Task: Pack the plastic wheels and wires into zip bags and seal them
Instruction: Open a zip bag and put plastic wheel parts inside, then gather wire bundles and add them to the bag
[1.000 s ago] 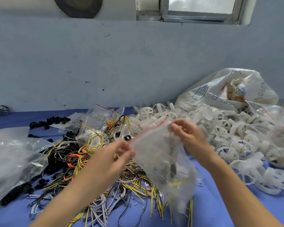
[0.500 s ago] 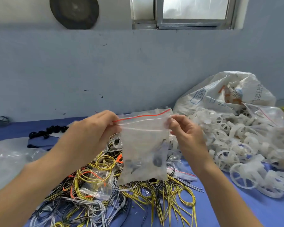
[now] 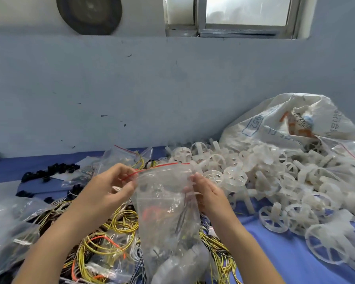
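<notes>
My left hand [image 3: 109,189] and right hand [image 3: 208,194] pinch the top of the zip bag [image 3: 164,201], mid frame. I think sealing is next: press along it.

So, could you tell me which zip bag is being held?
The middle zip bag, held by the left hand and right hand; the others lie on the table.

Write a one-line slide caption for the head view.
The left hand and right hand hold a zip bag by its top over tangled wires beside a heap of white plastic wheels.
</notes>
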Demonstrator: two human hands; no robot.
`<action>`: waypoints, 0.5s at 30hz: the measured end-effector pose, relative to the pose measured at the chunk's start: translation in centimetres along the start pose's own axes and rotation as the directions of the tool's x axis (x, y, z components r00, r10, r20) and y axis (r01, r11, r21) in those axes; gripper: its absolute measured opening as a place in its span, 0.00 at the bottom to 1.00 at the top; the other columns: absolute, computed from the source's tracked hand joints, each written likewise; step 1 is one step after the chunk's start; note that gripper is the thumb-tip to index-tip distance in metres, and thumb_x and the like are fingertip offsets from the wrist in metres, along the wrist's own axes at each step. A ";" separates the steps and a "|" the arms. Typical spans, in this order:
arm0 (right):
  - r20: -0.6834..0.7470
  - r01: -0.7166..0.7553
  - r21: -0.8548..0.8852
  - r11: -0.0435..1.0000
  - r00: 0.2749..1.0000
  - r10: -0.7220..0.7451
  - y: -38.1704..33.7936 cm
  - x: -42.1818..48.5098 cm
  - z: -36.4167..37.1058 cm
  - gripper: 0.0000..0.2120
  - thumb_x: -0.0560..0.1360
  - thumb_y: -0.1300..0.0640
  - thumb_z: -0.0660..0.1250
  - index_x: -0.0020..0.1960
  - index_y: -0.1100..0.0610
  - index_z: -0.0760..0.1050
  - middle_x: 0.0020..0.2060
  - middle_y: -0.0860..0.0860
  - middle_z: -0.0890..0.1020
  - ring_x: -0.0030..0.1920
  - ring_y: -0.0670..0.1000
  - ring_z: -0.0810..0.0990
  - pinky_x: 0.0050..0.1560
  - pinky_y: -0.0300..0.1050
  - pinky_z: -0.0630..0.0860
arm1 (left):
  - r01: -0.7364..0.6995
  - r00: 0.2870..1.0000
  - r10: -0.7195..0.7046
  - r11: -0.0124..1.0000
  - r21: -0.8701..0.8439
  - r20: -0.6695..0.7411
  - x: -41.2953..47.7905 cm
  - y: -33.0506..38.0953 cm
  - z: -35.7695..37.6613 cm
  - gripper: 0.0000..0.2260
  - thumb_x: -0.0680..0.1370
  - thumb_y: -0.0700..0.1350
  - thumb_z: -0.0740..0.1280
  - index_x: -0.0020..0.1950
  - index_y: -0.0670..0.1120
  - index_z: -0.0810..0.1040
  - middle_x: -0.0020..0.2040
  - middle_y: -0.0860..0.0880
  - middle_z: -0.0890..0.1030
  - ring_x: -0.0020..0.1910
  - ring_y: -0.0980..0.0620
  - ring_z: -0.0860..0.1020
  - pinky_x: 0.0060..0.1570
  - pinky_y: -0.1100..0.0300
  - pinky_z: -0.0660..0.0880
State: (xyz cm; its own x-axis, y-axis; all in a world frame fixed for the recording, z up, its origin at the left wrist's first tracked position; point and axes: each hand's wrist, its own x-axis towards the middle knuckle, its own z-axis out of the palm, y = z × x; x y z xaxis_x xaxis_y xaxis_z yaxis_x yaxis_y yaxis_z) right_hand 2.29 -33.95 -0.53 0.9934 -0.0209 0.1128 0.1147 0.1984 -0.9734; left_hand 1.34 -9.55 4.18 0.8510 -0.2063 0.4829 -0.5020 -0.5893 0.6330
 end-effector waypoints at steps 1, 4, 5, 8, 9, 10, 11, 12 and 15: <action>0.011 0.022 -0.030 0.999 1.000 -0.022 0.2 0.7 0.2 0.20 0.74 0.39 0.65 0.53 0.53 0.82 0.43 0.50 0.87 0.42 0.48 0.84 0.45 0.42 0.79 | 0.020 1.000 -0.020 0.999 -0.031 -0.001 0.3 -0.6 0.1 0.06 0.76 0.48 0.69 0.50 0.58 0.77 0.46 0.58 0.81 0.43 0.58 0.81 0.39 0.63 0.78; 0.028 0.098 -0.072 0.993 0.995 -0.096 0.4 2.7 1.0 0.18 0.73 0.44 0.70 0.48 0.59 0.84 0.35 0.46 0.83 0.35 0.44 0.79 0.40 0.35 0.77 | 0.081 0.997 -0.082 0.991 -0.105 -0.002 1.2 -2.2 0.2 0.09 0.73 0.52 0.69 0.53 0.60 0.77 0.48 0.59 0.82 0.43 0.58 0.82 0.38 0.64 0.79; 0.024 0.114 -0.080 0.990 0.993 -0.112 0.6 3.4 1.0 0.15 0.73 0.47 0.71 0.47 0.61 0.83 0.34 0.46 0.81 0.33 0.43 0.77 0.37 0.33 0.75 | 0.103 0.995 -0.103 0.987 -0.121 0.008 1.5 -2.7 -0.1 0.11 0.72 0.54 0.68 0.54 0.60 0.77 0.48 0.59 0.83 0.43 0.58 0.82 0.38 0.63 0.78; 0.028 0.097 -0.062 0.993 0.995 -0.096 1.0 5.0 1.1 0.10 0.73 0.52 0.73 0.48 0.59 0.85 0.34 0.46 0.83 0.32 0.41 0.76 0.36 0.32 0.74 | 0.160 0.987 -0.158 0.976 -0.146 0.028 2.1 -3.9 -1.1 0.15 0.69 0.55 0.68 0.55 0.60 0.76 0.46 0.56 0.85 0.43 0.59 0.82 0.38 0.64 0.77; 0.039 0.087 -0.040 0.995 0.996 -0.086 1.1 5.4 1.2 0.10 0.72 0.52 0.74 0.48 0.57 0.86 0.36 0.48 0.84 0.34 0.41 0.78 0.36 0.32 0.74 | 0.173 0.985 -0.171 0.974 -0.149 0.023 2.1 -4.2 -1.4 0.14 0.70 0.55 0.69 0.55 0.60 0.76 0.46 0.55 0.85 0.42 0.59 0.82 0.37 0.64 0.77; 0.053 0.075 -0.027 0.997 0.996 -0.073 1.2 5.7 1.4 0.10 0.71 0.52 0.74 0.48 0.56 0.86 0.37 0.49 0.85 0.36 0.42 0.79 0.37 0.32 0.76 | 0.183 0.983 -0.183 0.973 -0.140 0.013 2.0 -4.4 -1.5 0.13 0.70 0.55 0.69 0.55 0.61 0.76 0.46 0.55 0.85 0.42 0.59 0.82 0.37 0.63 0.77; 0.070 0.061 -0.021 0.998 0.996 -0.060 1.3 5.9 1.5 0.09 0.70 0.52 0.74 0.48 0.54 0.86 0.39 0.50 0.86 0.38 0.44 0.80 0.39 0.33 0.77 | 0.192 0.981 -0.193 0.975 -0.109 0.003 1.9 -4.7 -1.5 0.12 0.72 0.54 0.69 0.54 0.62 0.76 0.47 0.56 0.84 0.43 0.59 0.82 0.39 0.63 0.76; 0.090 0.052 -0.018 0.998 0.995 -0.050 1.3 6.0 1.7 0.09 0.70 0.53 0.74 0.49 0.52 0.87 0.41 0.51 0.86 0.39 0.45 0.80 0.40 0.34 0.78 | 0.198 0.980 -0.199 0.978 -0.065 -0.007 1.8 -4.9 -1.4 0.11 0.74 0.52 0.69 0.54 0.64 0.76 0.47 0.59 0.84 0.44 0.61 0.81 0.41 0.64 0.74; 0.117 0.033 -0.047 0.998 0.993 -0.027 1.2 5.9 1.9 0.11 0.70 0.47 0.73 0.49 0.49 0.86 0.43 0.50 0.86 0.39 0.46 0.81 0.38 0.35 0.77 | 0.185 0.983 -0.184 0.980 0.077 -0.016 1.5 -5.2 -1.1 0.12 0.77 0.50 0.68 0.53 0.67 0.74 0.48 0.66 0.80 0.47 0.66 0.79 0.43 0.66 0.72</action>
State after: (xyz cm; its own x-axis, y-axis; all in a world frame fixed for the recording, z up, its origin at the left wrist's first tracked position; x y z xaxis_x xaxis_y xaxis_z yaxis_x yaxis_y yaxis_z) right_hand 8.27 -31.93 -0.65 0.9829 0.0886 0.1617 0.1471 0.1512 -0.9775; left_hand 5.07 -5.98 2.28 0.9265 -0.0818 0.3674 -0.3226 -0.6754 0.6632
